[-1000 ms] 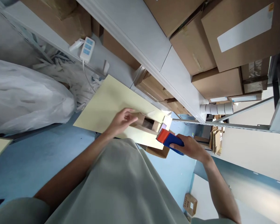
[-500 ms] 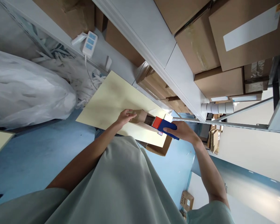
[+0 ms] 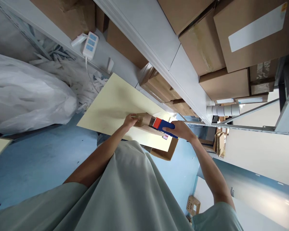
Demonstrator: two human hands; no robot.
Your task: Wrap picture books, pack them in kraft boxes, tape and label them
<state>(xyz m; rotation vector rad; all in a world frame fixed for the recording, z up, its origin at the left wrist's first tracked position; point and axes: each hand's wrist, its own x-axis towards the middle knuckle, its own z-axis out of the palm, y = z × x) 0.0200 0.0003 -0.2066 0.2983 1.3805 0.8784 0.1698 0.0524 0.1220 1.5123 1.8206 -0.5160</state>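
Observation:
A narrow brown cardboard box (image 3: 143, 120) lies over the pale yellow board (image 3: 110, 106), its dark open end toward the right. My left hand (image 3: 130, 121) grips the box's left end, fingers over the top and side. In my right hand (image 3: 181, 130) is a flat blue-and-red pack (image 3: 168, 125), gripped by its blue right part. Its red end points left and sits at the box's open end; how far it reaches inside is hidden. A small pale item with a pinkish face (image 3: 165, 136) lies just below the pack.
A grey shelf (image 3: 144, 25) runs along the far side, with large cartons (image 3: 202, 41) on it and white rolls (image 3: 223, 110) at its end. A power strip (image 3: 90, 45) lies at upper left, near a large white plastic bag (image 3: 31, 93). An open carton (image 3: 165, 154) stands below the board.
My right hand has moved left with the blue-and-red pack, bringing its red end closer to the box's opening. My left hand stays on the box with little movement.

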